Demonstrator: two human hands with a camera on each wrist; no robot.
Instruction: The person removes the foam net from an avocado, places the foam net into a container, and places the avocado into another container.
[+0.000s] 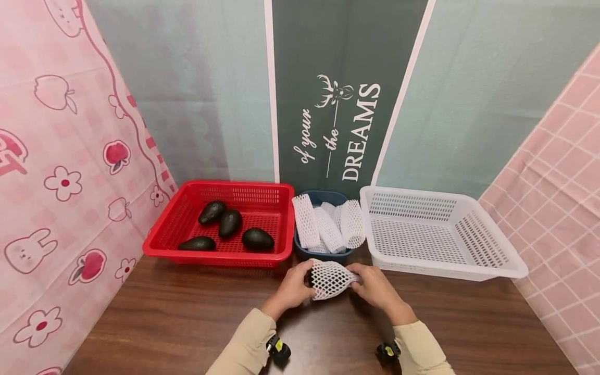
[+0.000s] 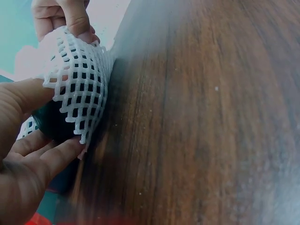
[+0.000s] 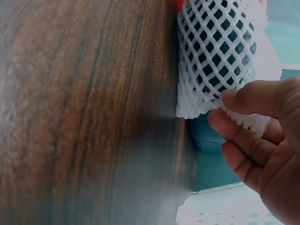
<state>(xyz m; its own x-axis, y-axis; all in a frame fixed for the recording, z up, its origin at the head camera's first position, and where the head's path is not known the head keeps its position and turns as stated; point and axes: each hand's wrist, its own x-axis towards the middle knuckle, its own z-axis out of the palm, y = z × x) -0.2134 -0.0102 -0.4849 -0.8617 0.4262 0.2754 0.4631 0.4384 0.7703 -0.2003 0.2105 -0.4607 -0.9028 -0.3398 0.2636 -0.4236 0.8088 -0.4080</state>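
Note:
Just above the wooden table, a white foam net sleeve [image 1: 330,280] stretches over a dark avocado [image 2: 50,121]. My left hand [image 1: 292,286] grips the avocado's uncovered end, thumb and fingers at the sleeve's open edge in the left wrist view. On the other side, my right hand [image 1: 377,289] pinches the gathered end of the sleeve between thumb and index finger. Most of the avocado is behind the mesh. Behind the hands, a dark blue basket [image 1: 323,255] holds several more white foam sleeves [image 1: 328,229].
At the back left stands a red basket [image 1: 211,255] with several avocados [image 1: 258,239] in it. A white basket [image 1: 450,271] stands at the back right. The brown wooden table [image 1: 187,312] meets hanging cloths at the back and sides.

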